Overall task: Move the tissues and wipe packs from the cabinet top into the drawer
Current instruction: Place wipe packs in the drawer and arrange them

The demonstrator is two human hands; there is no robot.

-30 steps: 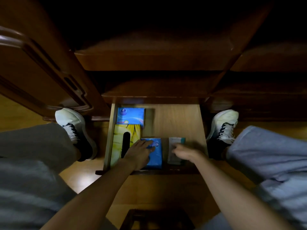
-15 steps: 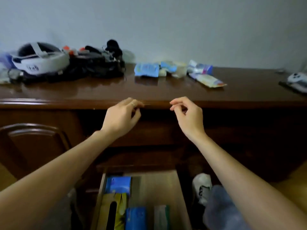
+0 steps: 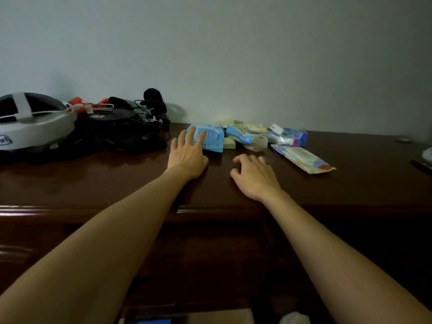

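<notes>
The single head-worn view faces forward, close over the cabinet top (image 3: 327, 183), toward the wall (image 3: 233, 54).

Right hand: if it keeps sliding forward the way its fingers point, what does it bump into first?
Probably the small clear pack at the near edge of the pile, just ahead of the right hand. The cabinet top between them looks bare, though depth is hard to judge.

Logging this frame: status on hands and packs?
Left hand open, fingers on blue wipe pack. Right hand empty, curled on cabinet top. Remaining packs clustered at wall. Nothing blocking.
</notes>
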